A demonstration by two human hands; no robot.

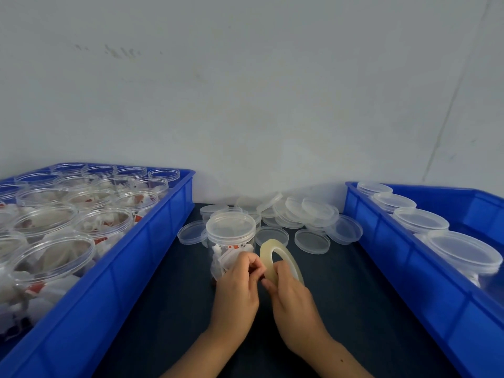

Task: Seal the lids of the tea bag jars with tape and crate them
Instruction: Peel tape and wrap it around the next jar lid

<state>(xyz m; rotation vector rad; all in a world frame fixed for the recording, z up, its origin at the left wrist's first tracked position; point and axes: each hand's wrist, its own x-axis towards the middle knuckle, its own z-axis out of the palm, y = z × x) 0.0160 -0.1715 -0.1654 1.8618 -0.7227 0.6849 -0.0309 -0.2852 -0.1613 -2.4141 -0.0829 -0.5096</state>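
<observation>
The right hand (290, 293) grips the tape roll (278, 261) while the left hand (240, 282) pinches at its loose end, both just in front of the lidded jar (230, 236) standing on the bench (354, 296). This looks like freeing a strip; next it must go around the lid seam, then the jar goes into the right crate (409, 268).

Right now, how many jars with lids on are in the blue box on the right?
4 show in the right crate, in a row along its near wall: far, next, third, nearest. More may be hidden past the picture's edge.
</observation>
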